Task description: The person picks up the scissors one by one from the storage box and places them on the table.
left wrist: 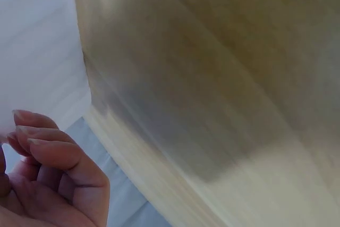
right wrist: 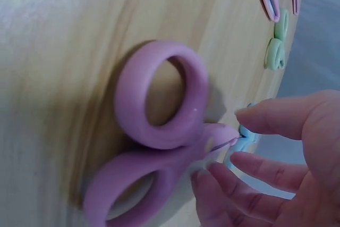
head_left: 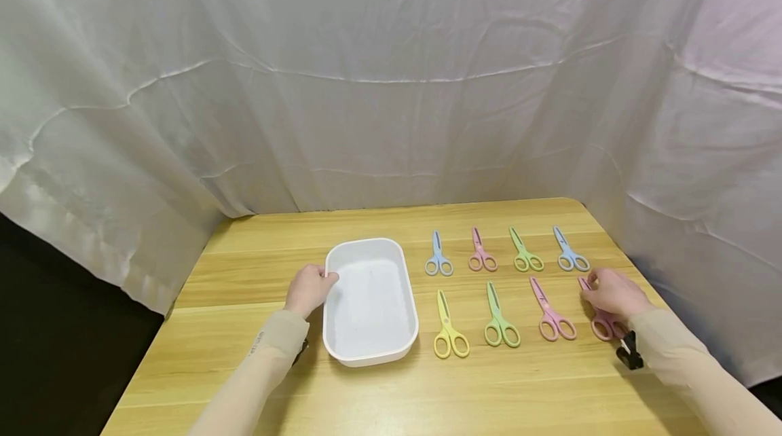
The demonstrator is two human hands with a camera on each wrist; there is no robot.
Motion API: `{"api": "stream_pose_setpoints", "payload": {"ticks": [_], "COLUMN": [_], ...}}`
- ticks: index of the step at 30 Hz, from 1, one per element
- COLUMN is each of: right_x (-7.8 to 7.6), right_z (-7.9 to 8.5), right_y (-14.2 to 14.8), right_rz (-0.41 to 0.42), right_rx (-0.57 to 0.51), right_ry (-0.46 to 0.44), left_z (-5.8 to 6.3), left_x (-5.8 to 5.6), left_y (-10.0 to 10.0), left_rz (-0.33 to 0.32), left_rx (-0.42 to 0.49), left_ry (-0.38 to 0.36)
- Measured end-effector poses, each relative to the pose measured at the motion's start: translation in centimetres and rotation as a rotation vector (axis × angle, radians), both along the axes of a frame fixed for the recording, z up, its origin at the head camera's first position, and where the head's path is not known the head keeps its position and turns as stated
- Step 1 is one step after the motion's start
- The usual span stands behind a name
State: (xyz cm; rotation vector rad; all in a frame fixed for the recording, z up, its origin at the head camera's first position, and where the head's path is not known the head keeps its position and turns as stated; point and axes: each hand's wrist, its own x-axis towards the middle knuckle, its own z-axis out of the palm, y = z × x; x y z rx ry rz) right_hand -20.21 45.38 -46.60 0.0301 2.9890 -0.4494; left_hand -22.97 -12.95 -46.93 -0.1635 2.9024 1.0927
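A white plastic tray (head_left: 370, 307) stands on the wooden table. My left hand (head_left: 310, 288) pinches its left rim, the thumb over the inside edge; in the left wrist view the fingers (left wrist: 58, 155) curl at the edge of a white surface. Over the rightmost front pair of pink scissors (right wrist: 183, 158) reaches my right hand (head_left: 616, 292), partly hiding them. Seen from the right wrist, the thumb and fingers are spread around the blade end with gaps, and the handle loops point back toward the wrist.
Another pair of pink scissors (head_left: 549, 316), green scissors (head_left: 495, 314) and yellow scissors (head_left: 447, 323) lie in the front row. Behind are blue scissors (head_left: 437, 255), pink scissors (head_left: 479, 250), green scissors (head_left: 521, 250) and more blue scissors (head_left: 565, 250). A pale curtain (head_left: 391, 117) surrounds the table's back and sides.
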Motion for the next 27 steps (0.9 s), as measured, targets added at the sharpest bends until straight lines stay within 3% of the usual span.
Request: {"api": "stream_pose_setpoints", "payload": {"ticks": [12, 18, 22, 27], "right_x": [-0.7, -1.4, -2.0, -2.7], "right_z": [0.3, 0.4, 0.9, 2.1], "right_y": [-1.6, -2.8, -3.6, -4.7], "right_rz": [-0.012, 0.015, 0.034, 0.089], "right_rx": [0.005, -0.006, -0.009, -0.008], "right_ry": [0.109, 0.22, 0.309, 0.409], "left_z": [0.6, 1.5, 2.8, 5.4], "left_x": [-0.3, -0.5, -0.8, -1.2], "left_y": [-0.6, -1.1, -1.8, -3.0], "left_rz": [-0.062, -0.104, -0.13, -0.183], "left_rx": [-0.06, -0.108, -0.134, -0.188], "left_ry": [-0.011, -0.031, -0.058, -0.063]}}
